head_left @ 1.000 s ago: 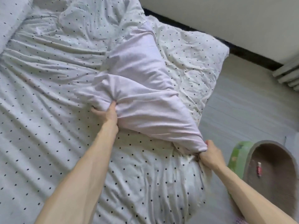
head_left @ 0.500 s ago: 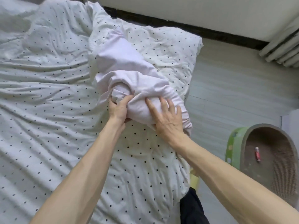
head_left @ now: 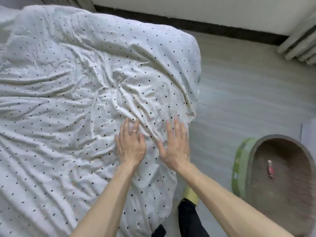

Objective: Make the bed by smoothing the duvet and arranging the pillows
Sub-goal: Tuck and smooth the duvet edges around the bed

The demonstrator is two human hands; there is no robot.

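Head view showed a quick change: half a second before, both hands were bunched into a folded-back flap of pale plain fabric near the bed's 3 o'clock edge; at this moment that flap was gone from sight and only the dotted face of the duvet [head_left: 89, 93] showed. The left hand [head_left: 130, 147] and right hand [head_left: 175, 147] lay side by side, apart, each flat and spread wide, palm down on the cloth, holding nothing, fingers pointing to 12 o'clock. A ring [head_left: 134, 131] sat on a left finger. By my judgement the turned-over corner had been laid down and smoothing was under way, with pillows not yet dealt with; none was clearly in view.

The duvet covered the bed from 9 o'clock to the edge at 3 o'clock, draping over it toward the floor [head_left: 248, 86]. It was white with small dark dots, and heavily creased, with ridges fanning out from a knot just at 12 o'clock of the hands.
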